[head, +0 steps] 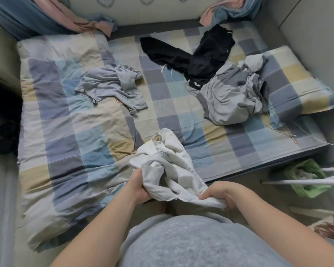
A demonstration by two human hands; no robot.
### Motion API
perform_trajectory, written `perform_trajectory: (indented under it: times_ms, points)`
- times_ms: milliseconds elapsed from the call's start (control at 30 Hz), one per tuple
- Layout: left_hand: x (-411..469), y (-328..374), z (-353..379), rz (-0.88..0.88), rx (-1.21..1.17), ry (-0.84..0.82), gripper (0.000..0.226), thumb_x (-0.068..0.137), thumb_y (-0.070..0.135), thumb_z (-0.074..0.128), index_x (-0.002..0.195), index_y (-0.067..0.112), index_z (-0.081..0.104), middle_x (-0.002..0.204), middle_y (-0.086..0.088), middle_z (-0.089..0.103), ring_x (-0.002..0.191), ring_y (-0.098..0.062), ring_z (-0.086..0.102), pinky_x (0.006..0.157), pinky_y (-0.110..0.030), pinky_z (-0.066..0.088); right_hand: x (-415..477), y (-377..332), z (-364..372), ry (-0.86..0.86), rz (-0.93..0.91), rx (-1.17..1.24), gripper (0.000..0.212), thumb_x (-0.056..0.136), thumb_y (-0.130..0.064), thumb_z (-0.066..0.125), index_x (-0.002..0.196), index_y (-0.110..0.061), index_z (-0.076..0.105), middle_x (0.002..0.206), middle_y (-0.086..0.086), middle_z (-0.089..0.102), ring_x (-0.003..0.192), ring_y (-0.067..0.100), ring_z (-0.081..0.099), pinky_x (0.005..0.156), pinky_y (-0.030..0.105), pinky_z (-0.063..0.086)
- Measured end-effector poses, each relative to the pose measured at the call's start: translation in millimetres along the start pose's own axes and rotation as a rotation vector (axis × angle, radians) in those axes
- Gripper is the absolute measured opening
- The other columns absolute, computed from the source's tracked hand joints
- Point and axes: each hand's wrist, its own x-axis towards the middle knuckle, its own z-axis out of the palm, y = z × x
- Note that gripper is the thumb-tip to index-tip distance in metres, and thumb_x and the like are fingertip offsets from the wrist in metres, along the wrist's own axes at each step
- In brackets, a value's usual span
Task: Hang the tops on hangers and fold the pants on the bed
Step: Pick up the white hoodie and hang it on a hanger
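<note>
White garment (170,162) is bunching up between both hands at the near edge of the bed (66,132), its upper folds hanging over the checked cover. I'm gripping a thick wad of it with the left hand (141,186), fingers curling round the cloth. With the right hand (218,193) I'm pinching a flat strip of its hem, thumb on top. I cannot tell whether this is a top or pants; it is too crumpled.

It is looking light and limp, a soft knit with no stiffness at all, so it is going to sag wherever I'm not supporting it. Not slippery, not fragile, I'd judge. The hem edge is the sensible place to be holding. I'm thinking of walking my fingers along it to find two corners or the shoulders, then shaking it open.

Farther out, a pale blue-grey top (112,83) is lying crumpled left of centre. What I take for black pants (201,56) are sprawling at the far side. A grey heap (233,93) is touching them on the right and overlapping the pillow (297,83). White bars (307,181) are poking in at the near right over a green bag (299,190); I cannot tell whether they belong to a hanger.
</note>
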Motion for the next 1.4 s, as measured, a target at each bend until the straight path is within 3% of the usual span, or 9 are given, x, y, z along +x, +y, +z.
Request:
perform_trajectory:
  times_ms: [133, 233, 333, 433, 633, 833, 1033, 1233, 1400]
  points:
    - [-13.7, 9.3, 32.0, 0.046, 0.079, -0.213, 0.029, 0.082, 0.017, 0.058, 0.096, 0.000, 0.076, 0.091, -0.014, 0.073, 0.075, -0.027, 0.073, 0.065, -0.037, 0.061, -21.5, 31.3, -28.0, 0.047, -0.007, 0.200, 0.022, 0.097, -0.027, 0.062, 0.093, -0.007, 0.069, 0.078, 0.013, 0.070, 0.063, 0.024, 0.065, 0.055, 0.026, 0.048]
    - [-25.9, 2.5, 63.6, 0.138, 0.259, -0.305, 0.034, 0.086, 0.023, 0.058, 0.114, 0.007, 0.069, 0.104, -0.016, 0.067, 0.088, -0.030, 0.066, 0.085, -0.042, 0.054, -33.7, 78.8, -43.8, -0.047, -0.273, 0.729, 0.021, 0.098, -0.022, 0.061, 0.101, -0.004, 0.072, 0.091, 0.019, 0.075, 0.068, 0.027, 0.074, 0.059, 0.034, 0.061]
    - [-47.9, -21.6, 95.8, 0.173, 0.422, -0.421, 0.032, 0.077, 0.025, 0.069, 0.105, 0.010, 0.075, 0.099, -0.016, 0.068, 0.086, -0.029, 0.066, 0.081, -0.042, 0.055, -38.1, 140.1, -42.0, -0.094, -0.492, 1.105, 0.030, 0.103, -0.022, 0.051, 0.110, 0.001, 0.069, 0.103, 0.022, 0.074, 0.080, 0.030, 0.076, 0.066, 0.039, 0.063]
    - [-77.9, -63.5, 121.3, 0.218, 0.591, -0.503, 0.025, 0.077, 0.030, 0.073, 0.096, 0.015, 0.079, 0.096, -0.015, 0.072, 0.086, -0.027, 0.071, 0.074, -0.039, 0.058, -43.6, 204.8, -25.3, -0.036, -0.578, 1.277, 0.034, 0.104, -0.025, 0.050, 0.127, -0.004, 0.063, 0.113, 0.019, 0.072, 0.092, 0.030, 0.072, 0.089, 0.043, 0.057]
    - [-140.5, -168.3, 137.9, 0.257, 0.750, -0.575, 0.041, 0.089, 0.039, 0.065, 0.121, 0.015, 0.072, 0.123, -0.023, 0.066, 0.112, -0.037, 0.063, 0.105, -0.055, 0.045, -81.7, 338.6, 28.8, 0.041, -0.774, 1.571, 0.043, 0.100, -0.041, 0.052, 0.123, -0.009, 0.068, 0.120, 0.016, 0.072, 0.100, 0.030, 0.073, 0.074, 0.041, 0.061]
    - [-196.5, -277.0, 155.2, 0.353, 0.974, -0.660, 0.028, 0.088, 0.044, 0.066, 0.103, 0.024, 0.079, 0.109, -0.008, 0.076, 0.102, -0.025, 0.073, 0.086, -0.045, 0.060, -120.2, 456.3, 88.3, 0.152, -0.977, 1.796, 0.054, 0.084, -0.050, 0.062, 0.107, -0.004, 0.078, 0.122, 0.019, 0.070, 0.108, 0.030, 0.071, 0.078, 0.042, 0.062]
    - [-218.0, -377.0, 183.8, 0.400, 1.243, -0.701, 0.024, 0.085, 0.050, 0.066, 0.087, 0.032, 0.081, 0.092, -0.002, 0.079, 0.086, -0.021, 0.076, 0.075, -0.041, 0.060, -144.3, 545.7, 119.2, 0.484, -0.982, 1.962, 0.052, 0.081, -0.057, 0.064, 0.089, -0.009, 0.083, 0.104, 0.015, 0.076, 0.097, 0.025, 0.075, 0.068, 0.036, 0.061]
    - [-223.9, -484.3, 230.4, 0.232, 1.510, -0.974, 0.031, 0.086, 0.054, 0.062, 0.098, 0.031, 0.079, 0.100, -0.002, 0.078, 0.097, -0.020, 0.075, 0.095, -0.049, 0.057, -142.8, 618.7, 122.2, 1.011, -0.751, 2.163, 0.037, 0.083, -0.057, 0.066, 0.073, -0.025, 0.081, 0.084, -0.003, 0.078, 0.082, 0.011, 0.076, 0.073, 0.031, 0.055]
    - [-239.3, -583.0, 288.2, 0.074, 1.732, -1.225, 0.034, 0.092, 0.053, 0.060, 0.102, 0.025, 0.077, 0.099, -0.003, 0.078, 0.095, -0.022, 0.075, 0.092, -0.045, 0.058, -155.3, 682.8, 111.4, 1.523, -0.395, 2.210, 0.045, 0.072, -0.062, 0.067, 0.097, -0.025, 0.072, 0.096, -0.001, 0.078, 0.093, 0.018, 0.075, 0.088, 0.041, 0.057]
